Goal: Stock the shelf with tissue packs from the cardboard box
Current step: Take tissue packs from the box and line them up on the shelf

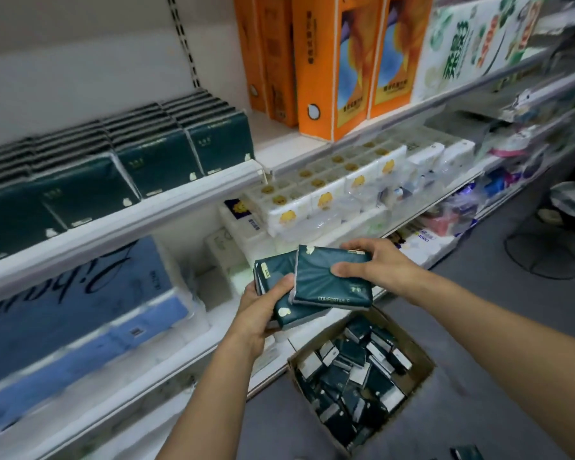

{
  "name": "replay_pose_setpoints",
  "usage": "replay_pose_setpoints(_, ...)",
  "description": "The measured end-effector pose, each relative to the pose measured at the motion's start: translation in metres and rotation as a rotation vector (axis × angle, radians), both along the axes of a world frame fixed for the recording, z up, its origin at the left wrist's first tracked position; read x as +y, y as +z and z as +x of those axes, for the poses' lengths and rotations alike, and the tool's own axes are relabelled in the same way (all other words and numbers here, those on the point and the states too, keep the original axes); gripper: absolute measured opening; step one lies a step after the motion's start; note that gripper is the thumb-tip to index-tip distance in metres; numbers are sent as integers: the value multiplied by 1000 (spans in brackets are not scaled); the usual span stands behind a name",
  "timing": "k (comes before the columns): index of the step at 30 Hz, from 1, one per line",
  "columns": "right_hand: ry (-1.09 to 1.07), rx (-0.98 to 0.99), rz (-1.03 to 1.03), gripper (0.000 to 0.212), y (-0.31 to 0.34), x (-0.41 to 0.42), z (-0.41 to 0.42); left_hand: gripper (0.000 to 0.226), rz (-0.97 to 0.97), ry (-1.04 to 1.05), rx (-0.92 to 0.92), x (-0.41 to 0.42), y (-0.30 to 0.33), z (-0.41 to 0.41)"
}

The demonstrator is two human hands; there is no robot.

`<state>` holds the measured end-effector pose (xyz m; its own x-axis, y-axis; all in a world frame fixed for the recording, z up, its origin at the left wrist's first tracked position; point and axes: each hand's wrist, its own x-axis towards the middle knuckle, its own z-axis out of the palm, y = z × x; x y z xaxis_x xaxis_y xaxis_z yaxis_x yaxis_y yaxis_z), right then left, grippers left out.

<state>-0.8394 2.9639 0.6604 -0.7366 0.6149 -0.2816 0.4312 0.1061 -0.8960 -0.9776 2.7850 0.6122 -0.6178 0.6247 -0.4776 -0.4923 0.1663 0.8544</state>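
The left hand (263, 302) cradles a small stack of dark green tissue packs (281, 295) from beneath, its thumb curled over the top face and its fingers clamped round the far edge, so the stack cannot slide apart; the right hand (375, 262) grips a single top pack (331, 280) by its far end, thumb pressed on the upper face and the other fingers wrapped behind, and this pack lies overlapping the stack, probably being squared up with the others so that the bundle can go onto the shelf in one move; both hands hang just above the cardboard box (362, 381), which stands open on the floor against the base of the shelving and holds many more of the same packs jumbled at all angles, so much of the stocking appears left to do; the upper shelf (140, 215) to the left already carries neat rows of shelved green packs (160, 161) standing on edge with their fronts outward, which suggests the held packs belong there; just beside that row stand tall orange boxes (339, 64); below lie blue wrapped rolls (80, 313) and white bundles (329, 197); whether a gap remains in the green rows I cannot tell.
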Motion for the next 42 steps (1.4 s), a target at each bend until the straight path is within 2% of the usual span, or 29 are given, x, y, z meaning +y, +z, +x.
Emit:
replay_pose_setpoints(2, 136, -78, 11, 70, 17, -7, -4, 107, 10, 6, 13, -11, 8, -1)
replay_pose_setpoints(5, 322, -199, 50, 49, 42, -18, -9, 97, 38, 29, 18, -28, 21, 2)
replay_pose_setpoints(8, 478, -295, 128, 47, 57, -32, -17, 88, 36, 73, 46, -47, 31, 3)
replay_pose_setpoints(10, 534, -291, 105, 46, 63, -46, -28, 86, 31, 111, 54, -64, 36, -1)
replay_pose_setpoints(14, 455, -116, -65, 58, 67, -74, -53, 53, 34, 249, 117, -104, 48, -20)
replay_pose_setpoints(18, 252, 103, -159, 50, 66, -110, -88, 71, 39, 338, 138, -154, 57, -40)
replay_pose_setpoints(21, 221, 193, -121, 47, 66, -146, -109, 61, 69, 370, 141, -188, 64, -50)
replay_pose_setpoints(23, 209, 263, -132, 40, 68, -175, -124, 66, 70, 378, 155, -214, 70, -57)
replay_pose_setpoints(27, 212, 311, -223, 45, 73, -235, -153, 87, 43, 437, 196, -271, 81, -77)
replay_pose_setpoints(30, 278, 281, -219, 41, 77, -273, -175, 76, 25, 478, 217, -312, 87, -97)
replay_pose_setpoints(33, 404, 211, -117, 68, 84, -304, -190, 72, 20, 498, 243, -350, 90, -116)
replay_pose_setpoints(35, 502, 172, -85, 79, 91, -322, -197, 83, 15, 512, 269, -373, 93, -126)
replay_pose_setpoints(37, 589, 158, -57, 66, 98, -341, -204, 93, 8, 504, 279, -394, 97, -136)
replay_pose_setpoints(40, 633, 158, 11, 35, 105, -365, -215, 78, 16, 480, 291, -418, 102, -144)
replay_pose_setpoints(42, 628, 164, 1, 27, 109, -377, -220, 69, 22, 469, 290, -432, 104, -148)
